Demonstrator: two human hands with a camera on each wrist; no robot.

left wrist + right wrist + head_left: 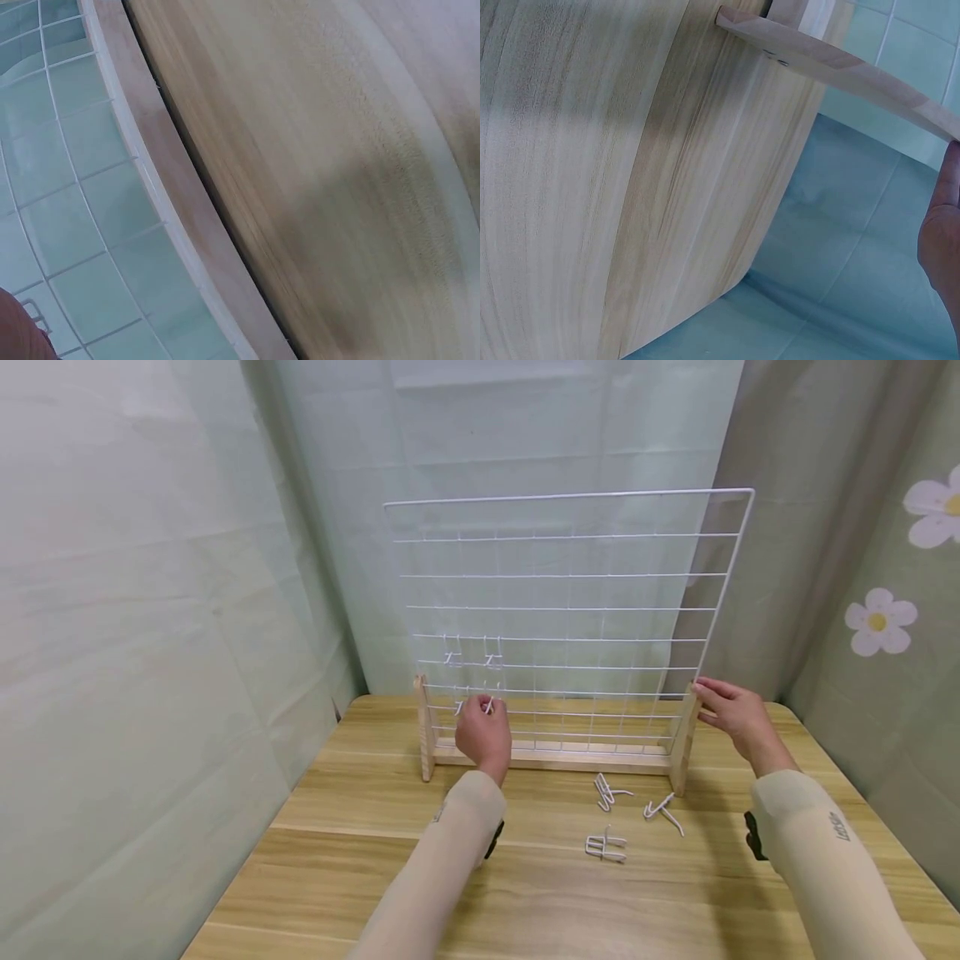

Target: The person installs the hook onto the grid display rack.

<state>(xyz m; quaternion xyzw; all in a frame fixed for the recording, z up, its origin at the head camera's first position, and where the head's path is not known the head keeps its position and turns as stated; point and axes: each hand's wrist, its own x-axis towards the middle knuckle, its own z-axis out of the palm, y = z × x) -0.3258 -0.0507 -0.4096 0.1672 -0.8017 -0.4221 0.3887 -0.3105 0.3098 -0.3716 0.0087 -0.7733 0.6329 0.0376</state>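
A white wire grid (567, 607) stands upright in a wooden base (551, 760) on the table. My left hand (483, 732) is at the grid's lower left, pinching a small white wire hook (489, 704) against the wires. The fingers hide most of that hook. My right hand (738, 718) grips the top of the right wooden upright (681, 739), thumb in front; only its edge shows in the right wrist view. Two white hooks hang side by side above my left hand, a left one (452, 657) and a right one (492, 659). Another hook (458, 707) hangs just left of the hand.
Three loose white hooks lie on the wooden table (337, 852) in front of the base: one near the base (609, 792), one by the right upright (663, 812) and one nearer me (604, 845). Pale cloth (187, 610) hangs around the table's back and sides.
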